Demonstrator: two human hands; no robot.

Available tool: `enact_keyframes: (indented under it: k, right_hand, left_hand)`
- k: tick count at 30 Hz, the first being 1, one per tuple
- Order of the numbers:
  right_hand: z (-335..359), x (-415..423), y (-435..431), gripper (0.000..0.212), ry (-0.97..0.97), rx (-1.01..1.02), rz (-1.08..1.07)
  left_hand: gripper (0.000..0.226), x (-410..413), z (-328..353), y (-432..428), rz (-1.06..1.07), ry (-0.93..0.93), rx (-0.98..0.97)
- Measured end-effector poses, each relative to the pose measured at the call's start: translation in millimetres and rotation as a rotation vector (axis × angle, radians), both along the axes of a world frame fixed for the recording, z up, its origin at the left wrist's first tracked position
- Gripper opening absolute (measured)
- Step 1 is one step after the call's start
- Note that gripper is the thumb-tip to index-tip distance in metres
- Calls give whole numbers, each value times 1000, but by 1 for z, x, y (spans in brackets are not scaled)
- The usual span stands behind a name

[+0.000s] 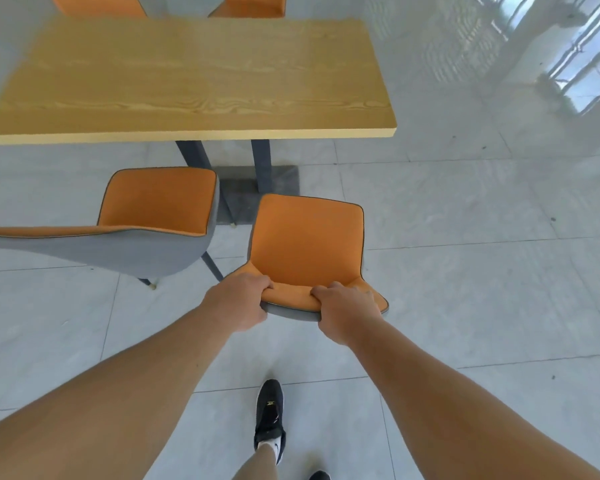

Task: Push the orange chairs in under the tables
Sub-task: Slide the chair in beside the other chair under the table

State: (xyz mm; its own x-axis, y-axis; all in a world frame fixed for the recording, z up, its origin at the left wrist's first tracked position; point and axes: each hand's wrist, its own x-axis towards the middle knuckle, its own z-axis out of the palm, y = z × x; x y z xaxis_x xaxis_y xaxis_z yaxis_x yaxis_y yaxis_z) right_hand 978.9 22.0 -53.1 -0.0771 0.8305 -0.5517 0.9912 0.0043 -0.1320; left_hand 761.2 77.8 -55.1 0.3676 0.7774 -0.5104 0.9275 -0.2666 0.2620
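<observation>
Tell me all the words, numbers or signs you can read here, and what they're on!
There are no readable words or numbers anywhere.
The black shoe has a small gold mark on top, too small to read.
The white sock has a tiny dark logo, too blurred to read.
The table and held chair carry no labels.

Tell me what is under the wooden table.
Under the wooden table, two dark grey legs stand on a dark base plate on the tiled floor. Neither near orange chair is under it yet. The tabletop hides everything farther back.
</observation>
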Motion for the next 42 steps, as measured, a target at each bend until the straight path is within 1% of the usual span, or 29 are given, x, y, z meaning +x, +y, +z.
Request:
enact_keyframes:
  k: [6,10,14,15,16,18,19,20,23,27,29,32,34,36,37,38,39,40,41,42]
  right_hand:
    - [-4,9,58,39,-19,27,22]
    - [-4,11,97,38,-9,41,22]
    - [1,27,123,38,-14,12,59]
    - [3,33,126,41,-11,-14,64]
    - [5,40,129,51,-10,-55,68]
    - [11,50,131,83,-10,-163,58]
    - [14,53,131,94,-6,-194,50]
    - [16,55,132,100,9,-198,46]
    - [19,62,134,106,56,-166,49]
    - [27,84,134,107,96,-67,26]
    - [35,105,135,104,100,2,21]
    - [52,147,137,91,95,135,48]
    - [68,177,138,87,100,204,59]
    - [88,207,137,88,69,282,71]
    - [99,223,138,86,50,327,68]
    - [111,239,139,82,46,369,52]
    - [124,255,141,71,54,399,26]
    - [137,271,144,56,59,415,-5]
    - [149,287,147,40,59,418,-29]
    - [161,303,150,30,51,416,-38]
  left_hand:
    - [41,5,-1,55,32,-24,7]
    - [46,9,3,93,39,-30,-14]
    - [56,18,10,123,-17,5,-65]
    - [61,22,12,127,-40,28,-94]
    - [70,28,15,130,-70,69,-122]
    - [92,41,20,131,-130,163,-169]
    - [101,48,22,131,-148,177,-184]
    - [107,55,24,131,-160,164,-188]
    - [109,75,30,134,-192,100,-158]
    - [105,98,41,139,-161,90,-107]
    - [101,111,48,139,-137,84,-69]
    - [91,137,63,133,-83,80,14]
    - [87,159,77,127,-31,73,83]
    - [81,188,96,120,3,73,204]
    - [74,204,106,119,12,67,285]
    - [62,221,117,118,20,48,360]
    - [47,239,130,119,31,21,408]
    - [36,258,143,121,41,-1,423]
    - [31,277,157,123,46,-1,415]
    - [29,296,169,126,42,13,400]
